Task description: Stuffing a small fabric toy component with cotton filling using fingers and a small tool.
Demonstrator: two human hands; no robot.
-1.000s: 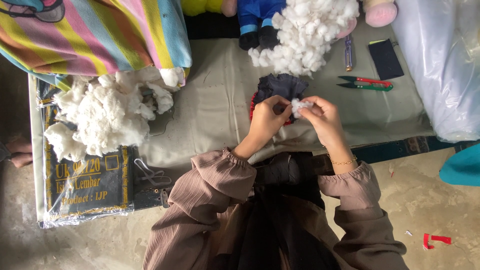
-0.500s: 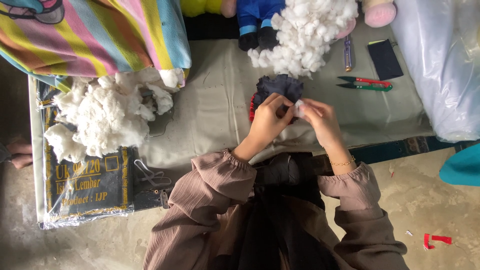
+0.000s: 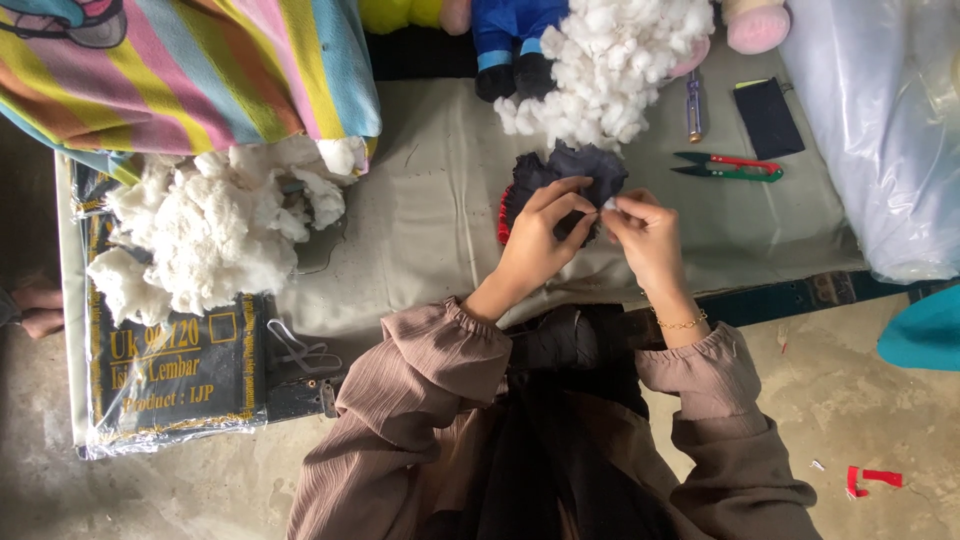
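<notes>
Nearest, gathered brown sleeves (image 3: 420, 400) with elastic cuffs run up from the bottom edge, where the person's lap is cut off. The left hand (image 3: 538, 240) has its fingers curled over the near side of a dark navy fabric piece (image 3: 565, 175), soft and crumpled, with a strip of red trim (image 3: 503, 215) showing at its left edge; the hands hide most of its near half, so its full shape is hard to make out. The right hand (image 3: 648, 235), a thin gold bracelet (image 3: 682, 322) at the wrist, pinches a small tuft of white stuffing (image 3: 608, 203) between thumb and fingertips, right against the fabric's opening. The piece sits on a smooth grey-beige cloth (image 3: 430, 210) laid over the work surface, with bare room to its left. At near left a flat plastic-wrapped dark pack (image 3: 170, 370) lies partly under a lumpy heap of white fibre filling (image 3: 210, 230). To the right, red-and-green thread snips (image 3: 730, 166) lie well apart from the hands, with a dark flat pouch (image 3: 767, 117) beyond them. Farther off, a second fluffy mound of stuffing (image 3: 610, 60) almost touches the fabric's far edge. A striped pastel cloth (image 3: 180, 70) fills the far left, cut off by the frame, and translucent plastic sheeting (image 3: 880, 130) closes the right side.
</notes>
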